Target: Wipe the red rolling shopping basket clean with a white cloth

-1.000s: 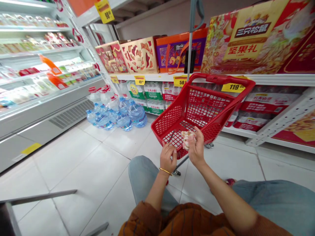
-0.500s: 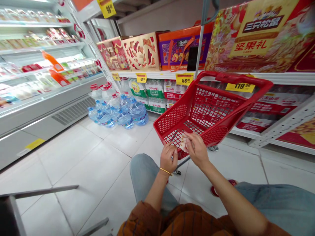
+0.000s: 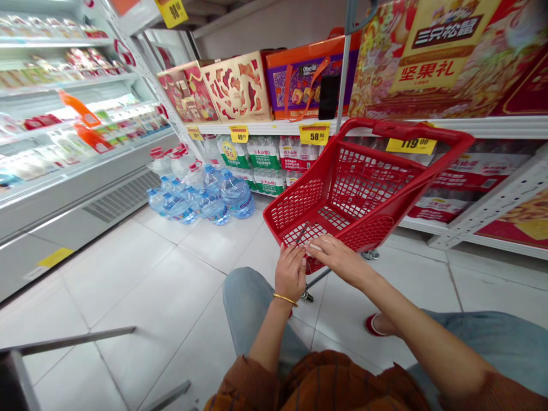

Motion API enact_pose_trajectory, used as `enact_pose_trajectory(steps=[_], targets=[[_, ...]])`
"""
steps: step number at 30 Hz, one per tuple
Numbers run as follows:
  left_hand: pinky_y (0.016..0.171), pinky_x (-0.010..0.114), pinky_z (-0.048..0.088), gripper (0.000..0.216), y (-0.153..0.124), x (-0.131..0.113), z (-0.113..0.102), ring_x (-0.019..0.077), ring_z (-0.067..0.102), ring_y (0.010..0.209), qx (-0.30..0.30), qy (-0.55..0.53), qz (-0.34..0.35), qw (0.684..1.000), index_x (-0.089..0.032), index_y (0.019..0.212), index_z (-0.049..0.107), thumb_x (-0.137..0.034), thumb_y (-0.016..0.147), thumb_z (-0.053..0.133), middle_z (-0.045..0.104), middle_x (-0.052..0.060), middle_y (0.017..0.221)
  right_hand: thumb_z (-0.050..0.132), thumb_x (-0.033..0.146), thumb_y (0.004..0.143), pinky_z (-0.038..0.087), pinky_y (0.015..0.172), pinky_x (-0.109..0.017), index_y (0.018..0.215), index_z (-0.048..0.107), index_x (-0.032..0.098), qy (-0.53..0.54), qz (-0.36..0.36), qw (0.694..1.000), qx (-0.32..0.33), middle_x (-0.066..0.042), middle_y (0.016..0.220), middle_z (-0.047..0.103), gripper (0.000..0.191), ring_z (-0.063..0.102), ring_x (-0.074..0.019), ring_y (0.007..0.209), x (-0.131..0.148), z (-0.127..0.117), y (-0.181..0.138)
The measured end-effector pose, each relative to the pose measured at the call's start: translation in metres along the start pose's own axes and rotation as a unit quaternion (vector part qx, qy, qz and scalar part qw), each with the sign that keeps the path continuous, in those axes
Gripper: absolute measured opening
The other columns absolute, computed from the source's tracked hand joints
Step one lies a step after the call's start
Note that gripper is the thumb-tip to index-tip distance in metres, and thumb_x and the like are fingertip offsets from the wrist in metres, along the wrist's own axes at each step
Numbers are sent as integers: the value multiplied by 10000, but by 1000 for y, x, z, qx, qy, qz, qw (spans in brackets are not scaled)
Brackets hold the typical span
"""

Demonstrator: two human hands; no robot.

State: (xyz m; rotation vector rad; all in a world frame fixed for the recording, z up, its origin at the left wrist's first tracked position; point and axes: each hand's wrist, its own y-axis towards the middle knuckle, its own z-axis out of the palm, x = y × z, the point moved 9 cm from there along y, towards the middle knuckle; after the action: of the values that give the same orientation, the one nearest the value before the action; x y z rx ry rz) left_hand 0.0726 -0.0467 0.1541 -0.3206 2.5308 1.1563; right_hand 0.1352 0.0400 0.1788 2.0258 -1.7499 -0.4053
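Observation:
A red plastic shopping cart point(image 3: 363, 188) stands before me, the near rim of its basket at my hands. My left hand point(image 3: 291, 274) is closed at that rim, thumb and fingers close together, with a gold bangle on the wrist. Just right of it my right hand point(image 3: 336, 258) lies palm down over the rim, its fingers together and their tips meeting the left fingers. The whitish crumpled tissue that it held a moment ago is hidden beneath the fingers. A thin dark bar point(image 3: 303, 231) shows near the basket's front end.
Behind the cart runs a shelf point(image 3: 274, 127) with gift boxes point(image 3: 237, 85), a black phone point(image 3: 329, 97) and packed water bottles. Large water jugs point(image 3: 237, 194) stand on the floor. A refrigerated display point(image 3: 85, 211) lines the left. Metal legs point(image 3: 85, 337) reach in at lower left.
My right hand has moved left and down onto the cart's rim, turning palm down, and the tissue has gone out of sight under it. My view has shifted slightly.

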Motion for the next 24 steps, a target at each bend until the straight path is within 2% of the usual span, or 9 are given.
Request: enact_pose_trajectory(steps=[4,7,11,17,24], targets=[[1097,531,396,372,-3,-8,10,228,550,1205,0,21,10,1000,-102,1245,539,-119,914,370,643,165,1194,431,113,933,502,954,-377,1274,533,140,-42,-30,999,2,-92,1119,642,357,565,-220,1059,17,0,8],[1067,523,435,383,-5,-6,12,228,573,1171,-18,44,6,999,-101,1241,542,-102,908,352,659,165,1157,421,116,937,513,915,-376,1271,536,158,-54,-25,998,-14,-90,1105,645,356,569,-218,1039,20,1,8],[1035,486,477,369,-3,-5,13,209,608,1113,-5,56,24,998,-140,1212,573,-106,917,353,680,137,1128,432,136,941,522,870,-385,1272,548,209,-44,-8,998,-50,-89,1059,666,359,584,-213,1005,11,0,3],[1043,481,477,364,-3,-4,9,205,623,1095,-8,58,36,998,-157,1228,576,-120,930,370,696,123,1094,457,133,930,513,910,-418,1240,586,191,-42,-15,996,-78,-107,1040,678,340,585,-229,1028,5,-3,-5],[1041,485,480,380,-7,1,13,216,600,1160,-12,75,55,996,-172,1279,548,-121,932,402,690,126,1138,443,158,945,482,980,-429,1227,600,249,-12,30,996,-88,-87,1115,670,335,569,-209,1106,-32,-11,-20]])
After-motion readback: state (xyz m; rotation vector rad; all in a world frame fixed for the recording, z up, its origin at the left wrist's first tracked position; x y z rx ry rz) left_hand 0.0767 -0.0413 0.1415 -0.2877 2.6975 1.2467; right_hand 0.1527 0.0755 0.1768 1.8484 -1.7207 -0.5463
